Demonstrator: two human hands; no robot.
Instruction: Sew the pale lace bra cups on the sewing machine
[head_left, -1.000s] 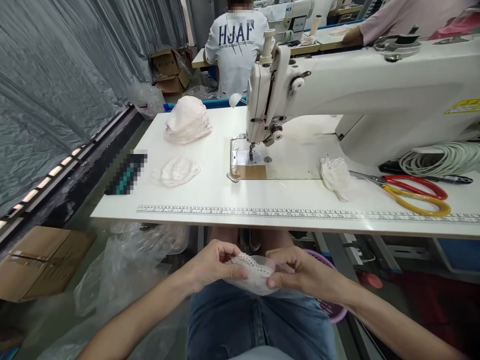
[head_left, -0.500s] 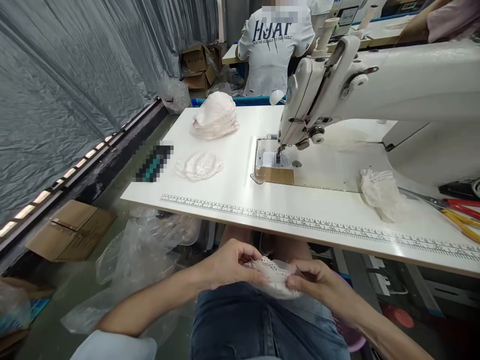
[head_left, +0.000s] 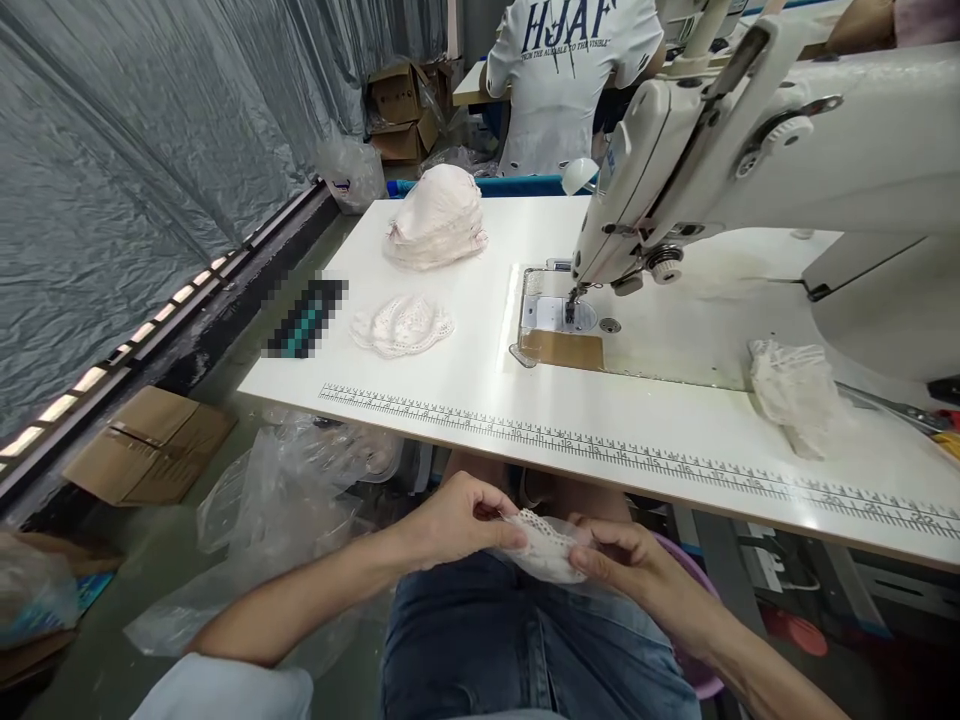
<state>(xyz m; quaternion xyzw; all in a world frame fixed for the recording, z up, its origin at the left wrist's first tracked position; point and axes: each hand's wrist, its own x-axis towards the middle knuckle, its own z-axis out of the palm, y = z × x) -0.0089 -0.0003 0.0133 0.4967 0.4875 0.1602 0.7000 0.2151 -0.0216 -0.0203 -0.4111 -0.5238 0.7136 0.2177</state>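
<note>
Above my lap, a small piece of white lace fabric is stretched between my two hands, in front of the table edge. My left hand pinches its left end between thumb and fingers. At the right end, my right hand grips the fabric the same way. A holed lace edging runs along its upper side. On the table lies another flat lace piece, and behind it rises a stack of pale pink fabric pieces.
A white sewing machine stands on the right of the table. Crumpled white fabric lies near scissors at the right. Plastic bags and a cardboard box are on the floor at left. A person in a white shirt sits beyond.
The view has shifted a little, so the sewing machine appears farther right and larger. Both hands keep hold of the lace fabric, almost unmoved.
</note>
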